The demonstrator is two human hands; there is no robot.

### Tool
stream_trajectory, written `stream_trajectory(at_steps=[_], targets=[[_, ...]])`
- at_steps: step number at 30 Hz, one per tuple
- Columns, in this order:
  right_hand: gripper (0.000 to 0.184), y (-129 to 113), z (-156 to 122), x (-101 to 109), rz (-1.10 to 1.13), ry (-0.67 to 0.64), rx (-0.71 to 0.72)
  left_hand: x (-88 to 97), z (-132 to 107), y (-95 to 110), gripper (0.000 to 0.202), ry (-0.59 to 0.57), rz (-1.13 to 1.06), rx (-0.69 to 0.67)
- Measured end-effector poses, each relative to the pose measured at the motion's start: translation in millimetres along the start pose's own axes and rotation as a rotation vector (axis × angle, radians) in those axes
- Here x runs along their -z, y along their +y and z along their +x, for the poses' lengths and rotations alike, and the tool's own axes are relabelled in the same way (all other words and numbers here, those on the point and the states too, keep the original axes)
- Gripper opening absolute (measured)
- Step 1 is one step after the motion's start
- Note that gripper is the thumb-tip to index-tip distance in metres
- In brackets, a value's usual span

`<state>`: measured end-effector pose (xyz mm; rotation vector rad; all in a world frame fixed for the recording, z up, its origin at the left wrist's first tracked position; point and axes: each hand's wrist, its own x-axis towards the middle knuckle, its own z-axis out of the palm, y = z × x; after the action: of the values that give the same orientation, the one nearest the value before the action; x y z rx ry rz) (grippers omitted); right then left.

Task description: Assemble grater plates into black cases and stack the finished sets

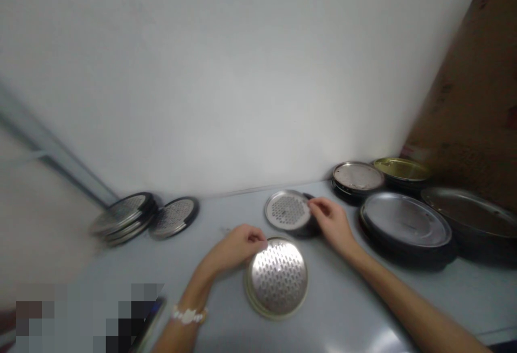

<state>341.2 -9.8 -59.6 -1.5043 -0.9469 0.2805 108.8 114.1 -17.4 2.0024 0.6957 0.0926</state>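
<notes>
In the middle of the table, a shiny round grater disc (278, 277) with rows of raised holes lies on a pale-rimmed round piece. My left hand (246, 242) is closed at its upper left edge, fingers and thumb pinched together there. Farther back, a second grater disc (287, 210) with a plain rim rests partly over a dark round piece. My right hand (331, 221) pinches the right edge of this farther disc. Its fingertips hide that bit of rim.
Grater discs with dark rims are stacked (125, 213) at the left, and another disc (174, 217) lies beside them. Round metal lids (406, 221) and a yellowish lid (402, 168) are piled at the right. A white wall (242, 73) stands behind; brown cardboard (476, 99) is at the right.
</notes>
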Motion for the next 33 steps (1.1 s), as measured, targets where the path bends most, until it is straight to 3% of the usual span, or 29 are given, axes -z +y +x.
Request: stream_trajectory(at_steps=[3, 8, 12, 16, 27, 33], targets=[[0.027, -2.3, -0.7, 0.6, -0.045, 0.0, 0.024, -4.7, 1.1, -0.5, 0.014, 0.104, 0.153, -0.078], [0.025, -4.4, -1.0, 2.1, -0.081, 0.002, 0.045, -7.3, 0.6, -4.1, 0.008, 0.147, 0.319, -0.079], [0.024, -4.4, -1.1, 2.2, -0.087, 0.0, 0.054, -10.5, 1.0, -7.4, 0.034, 0.217, 0.292, -0.131], [0.024, -4.8, -1.6, 1.7, -0.09, -0.003, 0.062, -16.7, 3.8, -9.6, 0.055, 0.142, 0.233, -0.207], [0.024, -4.9, -2.7, 2.4, -0.139, -0.071, 0.092, -19.9, 9.1, -7.3, 0.025, 0.08, 0.327, -0.184], [0.013, 1.9, -7.1, -2.6, -0.353, -0.243, 0.303, -18.9, 9.5, -9.3, 0.024, 0.125, 0.354, -0.186]])
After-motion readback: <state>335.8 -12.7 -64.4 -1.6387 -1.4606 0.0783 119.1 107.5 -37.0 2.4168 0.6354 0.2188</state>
